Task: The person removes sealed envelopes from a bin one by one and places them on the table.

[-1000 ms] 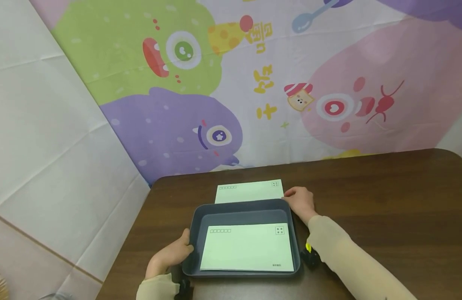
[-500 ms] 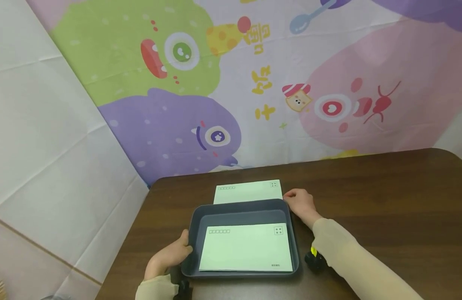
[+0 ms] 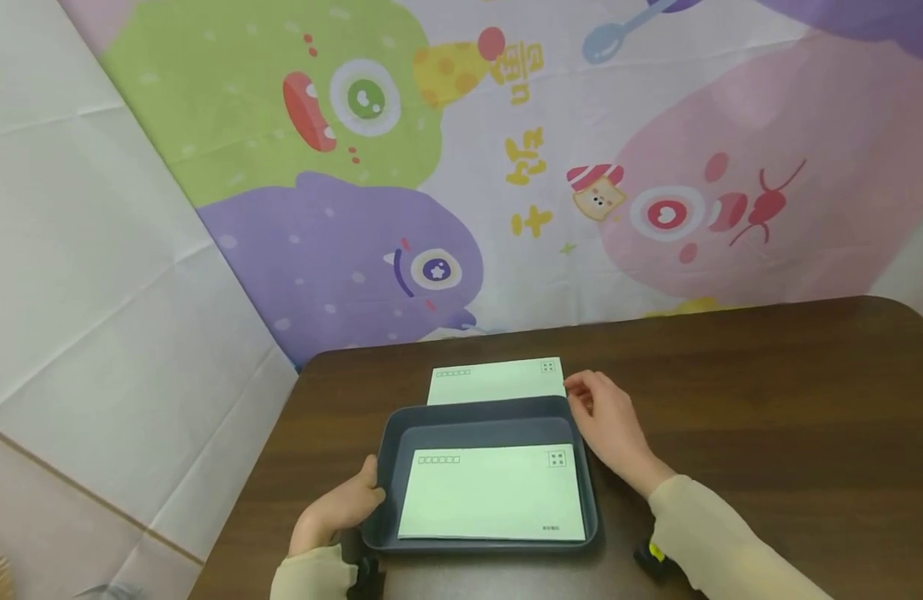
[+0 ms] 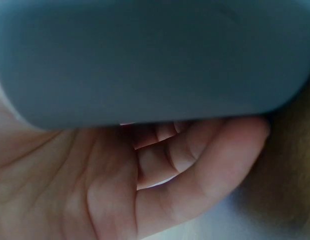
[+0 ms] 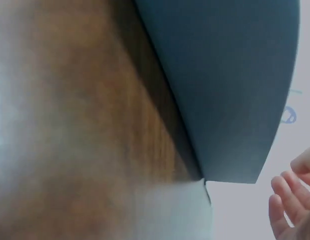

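In the head view a dark grey rectangular tray point(image 3: 476, 423) sits low over the table, with a pale envelope point(image 3: 491, 493) lying flat inside. My left hand point(image 3: 340, 507) grips its left side, thumb over the rim. The left wrist view has those fingers point(image 4: 215, 175) curled up against the tray wall point(image 4: 149, 65). Behind the tray lies another pale envelope point(image 3: 495, 382), its near part hidden by the rim. My right hand point(image 3: 610, 423) is at the tray's back right corner, loosely bent fingertips right at that envelope's right edge. In the right wrist view its fingers point(image 5: 290, 197) hold nothing.
The dark wood table point(image 3: 776, 417) extends far to the right and left of the tray. Directly behind it hangs a cartoon-printed cloth point(image 3: 536, 275). A white cloth wall point(image 3: 132, 275) closes off the left side.
My right hand has loosened its fingers and turned, its wrist shifting right and toward me. The tray, both envelopes and my left hand stay in place.
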A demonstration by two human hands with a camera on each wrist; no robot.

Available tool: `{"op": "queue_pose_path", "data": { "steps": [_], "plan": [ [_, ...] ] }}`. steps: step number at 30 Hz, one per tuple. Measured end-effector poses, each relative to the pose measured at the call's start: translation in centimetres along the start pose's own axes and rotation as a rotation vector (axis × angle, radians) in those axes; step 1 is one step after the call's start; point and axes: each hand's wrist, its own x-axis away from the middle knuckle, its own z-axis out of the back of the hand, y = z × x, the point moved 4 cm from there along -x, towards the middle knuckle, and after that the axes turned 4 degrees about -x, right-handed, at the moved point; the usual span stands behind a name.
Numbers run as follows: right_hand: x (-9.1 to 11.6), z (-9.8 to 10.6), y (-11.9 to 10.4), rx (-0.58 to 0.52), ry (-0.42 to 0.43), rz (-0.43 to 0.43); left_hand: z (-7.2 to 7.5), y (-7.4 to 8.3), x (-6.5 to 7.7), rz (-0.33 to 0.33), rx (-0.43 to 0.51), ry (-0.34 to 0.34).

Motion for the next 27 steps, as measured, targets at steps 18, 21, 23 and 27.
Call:
{"op": "queue_pose_path", "data": {
  "steps": [18, 21, 23, 27],
  "plan": [
    [3.4, -1.4, -1.6, 0.439, -0.537, 0.236, 0.0, 0.2, 0.3, 0.018, -0.035, 0.003],
    [3.5, -1.5, -1.5, 0.445, -0.616, 0.223, 0.0, 0.2, 0.3, 0.024, -0.036, 0.004],
    [3.5, -1.5, -1.4, 0.447, -0.647, 0.224, 0.0, 0.2, 0.3, 0.026, -0.036, 0.005],
    [3.5, -1.6, -1.4, 0.468, -0.668, 0.231, 0.1, 0.2, 0.2, 0.029, -0.035, 0.006]
  ]
}}
